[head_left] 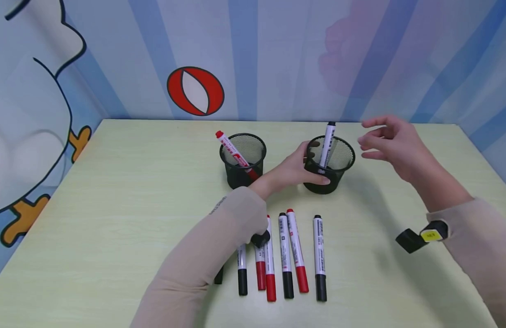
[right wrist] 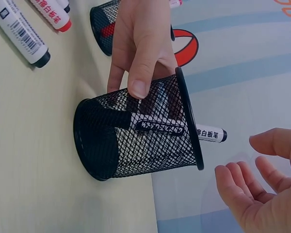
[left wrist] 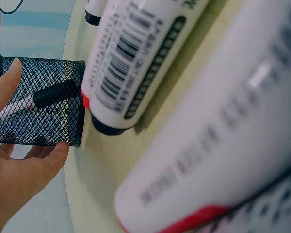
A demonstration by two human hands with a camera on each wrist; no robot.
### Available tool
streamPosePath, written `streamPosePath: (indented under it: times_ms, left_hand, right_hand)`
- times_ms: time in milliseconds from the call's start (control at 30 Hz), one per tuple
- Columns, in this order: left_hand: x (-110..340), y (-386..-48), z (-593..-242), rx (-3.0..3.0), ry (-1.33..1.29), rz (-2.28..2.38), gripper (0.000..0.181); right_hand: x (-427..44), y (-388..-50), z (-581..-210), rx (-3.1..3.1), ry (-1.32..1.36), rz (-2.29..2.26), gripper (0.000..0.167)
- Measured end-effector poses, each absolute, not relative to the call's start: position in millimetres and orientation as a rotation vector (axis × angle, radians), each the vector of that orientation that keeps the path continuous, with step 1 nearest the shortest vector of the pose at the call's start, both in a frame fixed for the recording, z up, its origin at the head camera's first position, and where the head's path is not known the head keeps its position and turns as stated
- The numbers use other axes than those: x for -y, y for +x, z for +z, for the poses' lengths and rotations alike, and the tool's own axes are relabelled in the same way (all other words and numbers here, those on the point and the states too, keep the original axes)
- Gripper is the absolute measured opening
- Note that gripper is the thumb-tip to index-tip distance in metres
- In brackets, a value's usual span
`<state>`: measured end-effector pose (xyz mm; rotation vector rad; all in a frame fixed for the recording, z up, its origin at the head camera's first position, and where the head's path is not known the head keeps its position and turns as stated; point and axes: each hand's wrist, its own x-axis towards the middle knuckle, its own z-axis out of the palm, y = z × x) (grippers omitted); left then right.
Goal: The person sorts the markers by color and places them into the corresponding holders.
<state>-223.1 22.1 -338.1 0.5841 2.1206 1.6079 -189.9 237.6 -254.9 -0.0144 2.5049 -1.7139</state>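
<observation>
The left hand (head_left: 295,168) grips the right-hand black mesh cup (head_left: 339,175) from its left side, thumb across the front. In that cup a black-capped marker (head_left: 327,143) leans, cap end down, as the right wrist view shows through the mesh (right wrist: 155,145). To the right of the cup, the right hand (head_left: 394,143) is raised with fingers parted and loosely bent, touching nothing; in the right wrist view the same hand (right wrist: 266,189) is beyond the cup's rim. The left wrist view shows the left hand (left wrist: 19,179) around the mesh.
Another black mesh cup (head_left: 242,175) holds a red marker (head_left: 234,150), left of the gripped one. Several red and black markers lie on the table (head_left: 113,218) in front, including a black one (head_left: 319,255) at the right; the left sleeve (head_left: 203,255) partly covers some.
</observation>
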Motion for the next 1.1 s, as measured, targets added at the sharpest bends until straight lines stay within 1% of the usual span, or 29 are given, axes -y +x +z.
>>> streamPosePath:
  times_ms: [500,867,1100]
  left_hand:
    - [-22.3,-223.3,-338.5,-2.123,0.585,1.609,0.096]
    - [-21.9,-223.1,-337.9,-2.127,0.584,1.608,0.096]
    - [-22.9,-223.4,-338.5,-2.13,0.57,1.606,0.096]
  right_hand:
    - [-247.0,-173.1,-262.4,-2.54,-0.062,-1.604,0.033]
    - [-252.4,-164.4,-271.8,-2.502,-0.093,-1.592,0.024]
    - [-254.4,-158.6,-281.0,-2.464,-0.117,-1.607,0.022]
